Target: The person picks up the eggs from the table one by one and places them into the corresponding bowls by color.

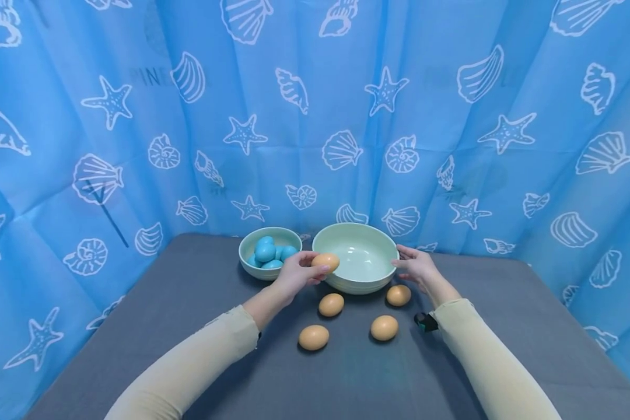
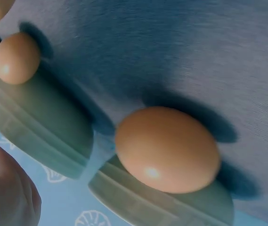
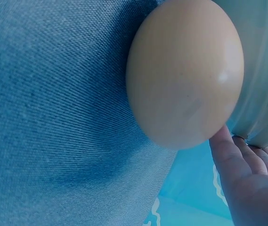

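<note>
My left hand (image 1: 296, 273) pinches a brown egg (image 1: 328, 262) between thumb and fingers at the left rim of the large pale green bowl (image 1: 354, 286). In the left wrist view, only part of that hand (image 2: 12, 195) shows at the lower left edge. On the large bowl's right side, my right hand (image 1: 421, 269) rests its fingertips against the outer wall. The right wrist view shows these fingers (image 3: 232, 162) fairly straight. Close to that hand, a brown egg (image 1: 398, 296) lies on the table beside the bowl.
A smaller pale green bowl (image 1: 252, 269) with several blue eggs (image 1: 265, 251) stands left of the large one. Nearer on the grey table (image 1: 357, 385) lie three more brown eggs: one egg (image 1: 331, 305), another egg (image 1: 314, 338) and a third egg (image 1: 384, 328). A blue shell-patterned curtain (image 1: 304, 116) hangs behind.
</note>
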`<state>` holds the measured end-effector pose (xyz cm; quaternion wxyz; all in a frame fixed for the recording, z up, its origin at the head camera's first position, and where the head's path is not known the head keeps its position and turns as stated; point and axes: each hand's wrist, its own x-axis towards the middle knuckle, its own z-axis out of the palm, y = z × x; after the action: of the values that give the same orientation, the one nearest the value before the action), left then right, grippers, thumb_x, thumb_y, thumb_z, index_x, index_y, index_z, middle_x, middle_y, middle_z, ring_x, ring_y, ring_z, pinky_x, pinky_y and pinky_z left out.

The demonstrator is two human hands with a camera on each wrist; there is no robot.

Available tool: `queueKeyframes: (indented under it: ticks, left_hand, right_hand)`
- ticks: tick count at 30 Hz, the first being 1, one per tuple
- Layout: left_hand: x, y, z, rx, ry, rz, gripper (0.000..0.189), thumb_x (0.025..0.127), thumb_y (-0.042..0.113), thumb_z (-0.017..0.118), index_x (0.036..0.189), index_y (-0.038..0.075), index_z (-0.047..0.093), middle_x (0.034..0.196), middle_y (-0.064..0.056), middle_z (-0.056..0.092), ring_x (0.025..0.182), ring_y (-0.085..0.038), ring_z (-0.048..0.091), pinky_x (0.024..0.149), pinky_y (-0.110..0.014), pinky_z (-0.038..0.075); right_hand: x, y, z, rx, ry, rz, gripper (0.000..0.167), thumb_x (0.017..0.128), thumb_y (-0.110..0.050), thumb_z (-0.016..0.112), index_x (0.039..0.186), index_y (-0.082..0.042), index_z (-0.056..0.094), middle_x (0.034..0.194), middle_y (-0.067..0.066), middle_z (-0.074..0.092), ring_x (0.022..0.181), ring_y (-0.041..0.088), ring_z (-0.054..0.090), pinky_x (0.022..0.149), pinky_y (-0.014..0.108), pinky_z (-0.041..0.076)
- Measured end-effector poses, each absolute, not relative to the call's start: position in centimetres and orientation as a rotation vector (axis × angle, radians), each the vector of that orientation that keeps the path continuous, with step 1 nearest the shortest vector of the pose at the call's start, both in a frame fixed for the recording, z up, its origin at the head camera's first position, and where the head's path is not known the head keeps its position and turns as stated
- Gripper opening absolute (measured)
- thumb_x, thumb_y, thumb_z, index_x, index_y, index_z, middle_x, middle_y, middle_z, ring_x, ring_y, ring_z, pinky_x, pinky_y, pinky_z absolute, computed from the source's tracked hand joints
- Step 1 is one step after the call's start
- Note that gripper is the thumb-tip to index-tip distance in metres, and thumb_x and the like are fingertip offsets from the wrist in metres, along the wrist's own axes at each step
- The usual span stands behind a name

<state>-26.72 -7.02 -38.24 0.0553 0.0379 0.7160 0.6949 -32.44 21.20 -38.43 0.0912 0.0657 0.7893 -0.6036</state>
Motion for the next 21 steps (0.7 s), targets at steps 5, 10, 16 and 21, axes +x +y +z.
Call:
queueKeyframes:
  ticks: [5,10,16,21]
  left_hand:
    - [-27.5,-6.0,-37.7,0.072,2.172,2.126,0.047,0.090,0.012,0.072,0.131,-0.003,0.054,0.119,-0.017,0.061,0.087,-0.021,0.069,0.079,-0.033,0.059]
    - [-28.2,-4.9,-37.7,0.037,2.133,2.162,0.049,0.089,0.011,0.072,0.132,-0.004,0.052,0.118,-0.019,0.061,0.087,-0.023,0.070,0.079,-0.032,0.059]
    - [-29.1,-3.8,-37.7,0.024,2.101,2.232,0.048,0.090,0.007,0.071,0.132,-0.006,0.052,0.116,-0.021,0.062,0.080,-0.019,0.070,0.073,-0.028,0.059]
    - [-30.1,-2.9,-37.3,0.039,2.177,2.163,0.049,0.090,0.008,0.071,0.133,-0.006,0.051,0.117,-0.021,0.061,0.085,-0.025,0.071,0.075,-0.030,0.059]
  right_hand:
    - [-32.5,21.1,-38.5,0.190,2.341,-1.793,0.062,0.100,-0.004,0.052,0.154,-0.005,0.021,0.158,0.020,0.019,0.142,0.035,0.027,0.101,0.047,0.045]
    - [-32.5,21.3,-38.4,0.179,2.346,-1.788,0.063,0.100,-0.004,0.053,0.154,-0.004,0.020,0.157,0.021,0.018,0.142,0.036,0.026,0.102,0.048,0.044]
    - [-32.6,21.0,-38.4,0.179,2.343,-1.780,0.063,0.100,-0.005,0.053,0.154,-0.005,0.021,0.158,0.020,0.019,0.142,0.034,0.027,0.100,0.046,0.046]
    - [-32.6,21.2,-38.4,0.193,2.347,-1.776,0.062,0.101,-0.006,0.052,0.154,-0.006,0.021,0.158,0.019,0.019,0.141,0.033,0.029,0.097,0.043,0.048]
